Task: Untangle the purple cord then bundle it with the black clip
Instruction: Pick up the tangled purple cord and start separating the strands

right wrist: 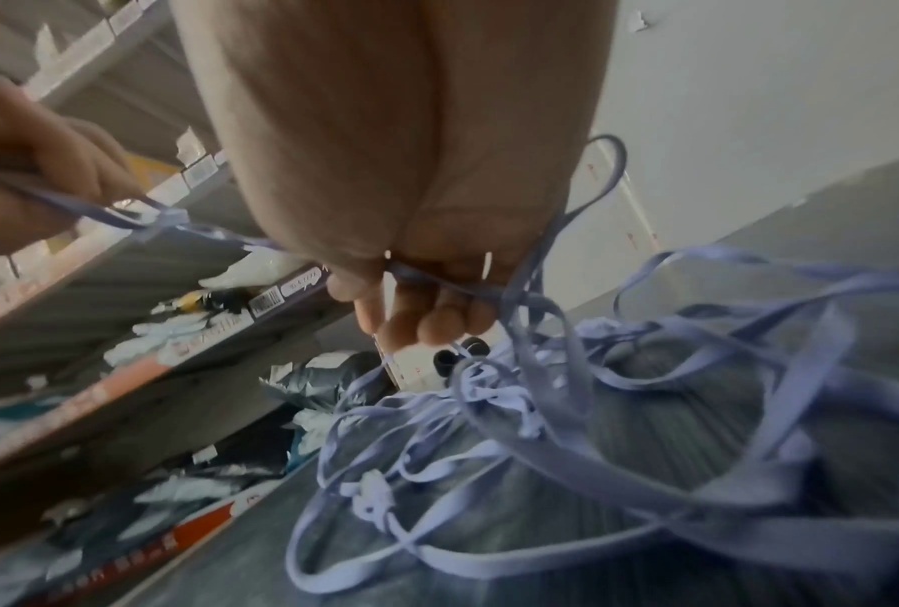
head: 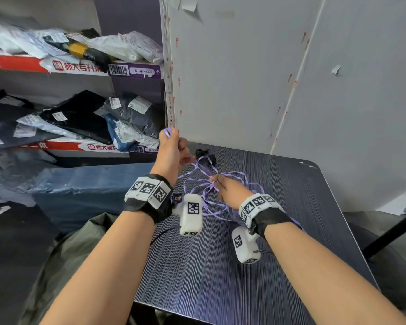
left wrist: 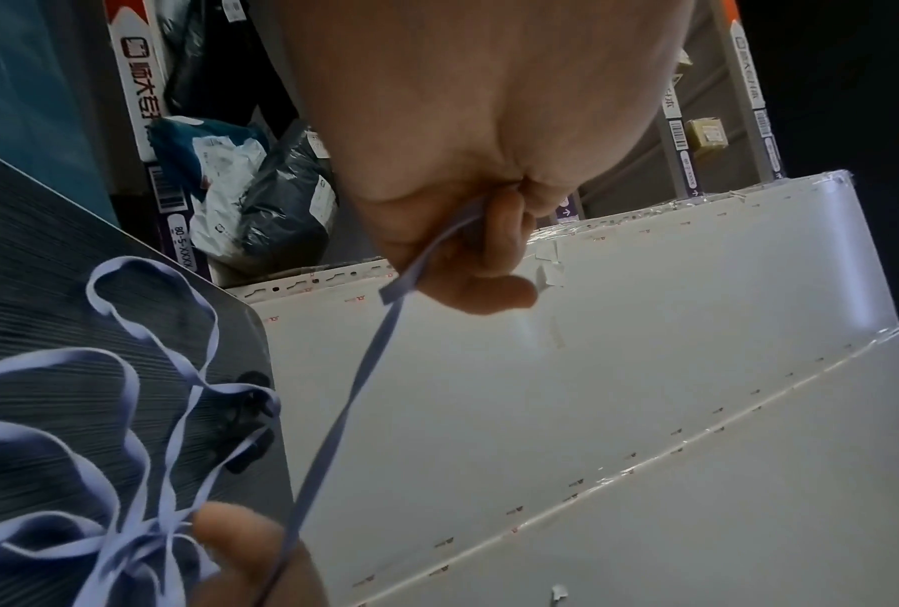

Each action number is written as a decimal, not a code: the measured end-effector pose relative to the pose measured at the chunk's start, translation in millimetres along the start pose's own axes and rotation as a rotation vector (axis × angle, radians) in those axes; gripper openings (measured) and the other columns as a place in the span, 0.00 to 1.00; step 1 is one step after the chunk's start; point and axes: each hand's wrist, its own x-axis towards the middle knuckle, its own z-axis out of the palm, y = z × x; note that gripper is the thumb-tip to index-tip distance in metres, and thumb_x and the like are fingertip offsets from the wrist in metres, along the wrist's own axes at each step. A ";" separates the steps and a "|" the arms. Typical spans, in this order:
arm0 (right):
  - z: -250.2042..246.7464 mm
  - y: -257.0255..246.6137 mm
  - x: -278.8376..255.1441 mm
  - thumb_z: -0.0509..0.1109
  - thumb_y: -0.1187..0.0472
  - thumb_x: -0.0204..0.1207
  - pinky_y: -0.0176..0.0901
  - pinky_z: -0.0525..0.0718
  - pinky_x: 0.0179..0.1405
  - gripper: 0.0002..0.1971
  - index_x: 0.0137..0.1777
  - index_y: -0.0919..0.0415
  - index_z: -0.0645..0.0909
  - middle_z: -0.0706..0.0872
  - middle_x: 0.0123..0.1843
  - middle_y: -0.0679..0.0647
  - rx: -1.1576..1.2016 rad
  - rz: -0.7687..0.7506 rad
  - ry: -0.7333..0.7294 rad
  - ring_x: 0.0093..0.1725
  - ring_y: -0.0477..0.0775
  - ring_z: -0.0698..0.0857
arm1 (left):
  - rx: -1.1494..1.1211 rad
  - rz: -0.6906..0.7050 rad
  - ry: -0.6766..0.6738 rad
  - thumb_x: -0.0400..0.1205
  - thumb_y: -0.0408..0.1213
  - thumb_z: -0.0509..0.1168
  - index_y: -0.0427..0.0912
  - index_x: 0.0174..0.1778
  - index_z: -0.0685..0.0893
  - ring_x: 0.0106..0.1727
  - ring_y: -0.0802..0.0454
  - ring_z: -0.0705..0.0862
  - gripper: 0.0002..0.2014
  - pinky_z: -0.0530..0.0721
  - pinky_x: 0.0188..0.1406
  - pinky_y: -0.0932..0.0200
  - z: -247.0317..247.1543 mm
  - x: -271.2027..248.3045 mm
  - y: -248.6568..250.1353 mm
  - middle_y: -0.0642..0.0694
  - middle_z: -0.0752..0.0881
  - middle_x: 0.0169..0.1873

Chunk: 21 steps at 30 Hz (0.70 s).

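Left hand (head: 171,148) raised, fingers curled closed, right hand (head: 230,191) lower, fingers pinched together

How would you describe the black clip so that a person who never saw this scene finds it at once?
Start at the dark striped table and go to its far left corner, by the white panel. The black clip lies there, just past the left hand. It is the only small black thing on the table; the purple cord loops beside it.

The cord (head: 205,171) is pale purple, the clip (head: 203,152) near the worktop's far edge black. The worktop (head: 232,266) is dark with fine pale stripes. Both wristbands (head: 148,195) are black with white, black-patterned marker blocks.
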 end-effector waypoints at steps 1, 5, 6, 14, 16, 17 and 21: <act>-1.2 0.6 -1.4 0.47 0.53 0.87 0.47 0.77 0.32 0.18 0.72 0.54 0.67 0.82 0.36 0.56 -0.068 -0.009 0.016 0.28 0.55 0.77 | 0.021 0.001 0.002 0.88 0.41 0.49 0.50 0.40 0.63 0.17 0.60 0.61 0.10 0.70 0.15 0.68 -1.4 0.1 -1.2 0.51 0.64 0.28; -8.8 -11.6 -7.1 0.55 0.71 0.80 0.52 0.81 0.50 0.20 0.69 0.55 0.68 0.83 0.40 0.56 -0.528 -0.187 0.162 0.40 0.57 0.81 | 0.148 0.027 -0.064 0.88 0.39 0.49 0.46 0.45 0.62 0.18 0.58 0.66 0.06 0.78 0.17 0.65 2.1 -2.2 -8.6 0.49 0.71 0.29; -11.2 -18.3 -7.9 0.57 0.73 0.77 0.52 0.78 0.54 0.20 0.67 0.57 0.70 0.82 0.41 0.57 -0.569 -0.241 0.207 0.43 0.58 0.79 | 0.181 0.038 -0.088 0.89 0.38 0.49 0.45 0.45 0.62 0.20 0.57 0.70 0.07 0.81 0.20 0.62 4.0 -3.0 -11.0 0.48 0.73 0.29; -22.0 -43.9 -6.1 0.58 0.60 0.83 0.52 0.72 0.58 0.14 0.66 0.58 0.77 0.84 0.60 0.56 -0.627 -0.436 0.166 0.60 0.61 0.78 | 0.577 0.201 -0.153 0.88 0.36 0.49 0.49 0.40 0.62 0.34 0.46 0.81 0.10 0.83 0.46 0.47 11.3 -4.8 -31.5 0.41 0.81 0.32; -25.8 -43.1 -6.0 0.56 0.57 0.85 0.52 0.74 0.54 0.15 0.66 0.58 0.77 0.85 0.58 0.58 -0.596 -0.428 0.185 0.57 0.63 0.80 | 0.655 0.234 -0.170 0.88 0.34 0.49 0.49 0.41 0.62 0.34 0.47 0.78 0.10 0.80 0.44 0.47 12.4 -5.9 -33.7 0.41 0.79 0.33; -26.1 -42.7 -5.7 0.56 0.56 0.84 0.52 0.76 0.52 0.15 0.64 0.59 0.79 0.86 0.55 0.60 -0.572 -0.421 0.196 0.54 0.63 0.81 | 0.696 0.247 -0.184 0.88 0.34 0.49 0.46 0.44 0.65 0.35 0.47 0.77 0.07 0.80 0.44 0.46 13.6 -8.2 -33.2 0.42 0.77 0.33; -29.8 -36.8 -7.2 0.63 0.55 0.80 0.50 0.77 0.43 0.13 0.49 0.65 0.83 0.84 0.46 0.64 -0.331 -0.313 0.215 0.48 0.64 0.82 | 0.954 0.205 -0.123 0.88 0.35 0.45 0.32 0.66 0.69 0.46 0.41 0.80 0.16 0.79 0.46 0.43 12.8 -9.7 -38.5 0.37 0.77 0.49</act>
